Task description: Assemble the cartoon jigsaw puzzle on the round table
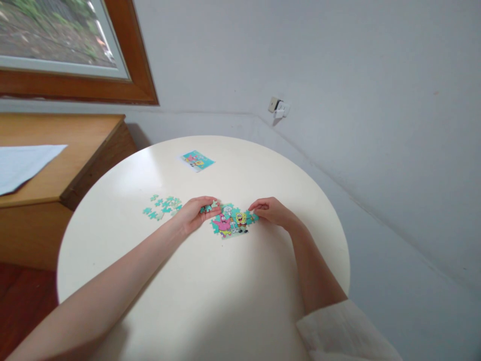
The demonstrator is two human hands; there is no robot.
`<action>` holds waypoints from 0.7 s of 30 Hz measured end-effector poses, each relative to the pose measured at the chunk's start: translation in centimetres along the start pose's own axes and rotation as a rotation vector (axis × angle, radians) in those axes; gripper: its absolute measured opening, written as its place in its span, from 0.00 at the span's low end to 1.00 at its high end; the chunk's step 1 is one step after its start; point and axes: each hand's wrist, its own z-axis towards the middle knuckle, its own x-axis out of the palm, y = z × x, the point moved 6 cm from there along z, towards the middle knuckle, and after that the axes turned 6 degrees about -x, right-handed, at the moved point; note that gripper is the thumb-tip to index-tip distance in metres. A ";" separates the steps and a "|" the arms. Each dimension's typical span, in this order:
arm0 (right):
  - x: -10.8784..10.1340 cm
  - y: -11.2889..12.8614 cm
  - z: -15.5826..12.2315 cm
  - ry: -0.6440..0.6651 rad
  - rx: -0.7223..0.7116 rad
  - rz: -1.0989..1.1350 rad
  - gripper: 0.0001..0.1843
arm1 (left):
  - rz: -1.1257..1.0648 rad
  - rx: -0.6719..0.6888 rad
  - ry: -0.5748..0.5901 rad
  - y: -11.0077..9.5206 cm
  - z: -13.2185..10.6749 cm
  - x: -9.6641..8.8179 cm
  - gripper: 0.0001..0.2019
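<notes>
A partly joined cartoon jigsaw puzzle (233, 223) lies on the white round table, showing a pink figure, a pale teal one and a yellow one. At its left edge my left hand (194, 213) is closed around several loose puzzle pieces (209, 206), held between thumb and fingers. My right hand (273, 210) reaches the puzzle's right edge, its fingers bent and close together at a teal piece (254, 217). Whether those fingers grip that piece or only touch it is hard to see.
Loose teal pieces (164, 206) are scattered left of my left hand. Farther back lies a small reference picture (197, 160). The round table (188, 301) stands near a wooden ledge (86, 130) with a pale cloth or paper (28, 163). A plugged-in adapter (280, 109) sits on the wall.
</notes>
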 end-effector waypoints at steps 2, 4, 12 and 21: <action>0.0 -0.2 0.1 0.003 -0.011 0.000 0.09 | 0.002 0.002 0.006 0.0 0.0 0.0 0.10; 0.0 -0.3 0.2 0.004 -0.020 0.003 0.09 | 0.003 0.002 0.014 0.0 0.0 0.1 0.10; 0.0 -0.5 0.2 0.011 -0.017 0.007 0.09 | 0.005 -0.002 0.009 0.0 0.0 0.0 0.10; 0.1 0.0 0.0 0.027 -0.028 -0.036 0.09 | 0.012 0.006 0.006 -0.1 -0.1 0.0 0.10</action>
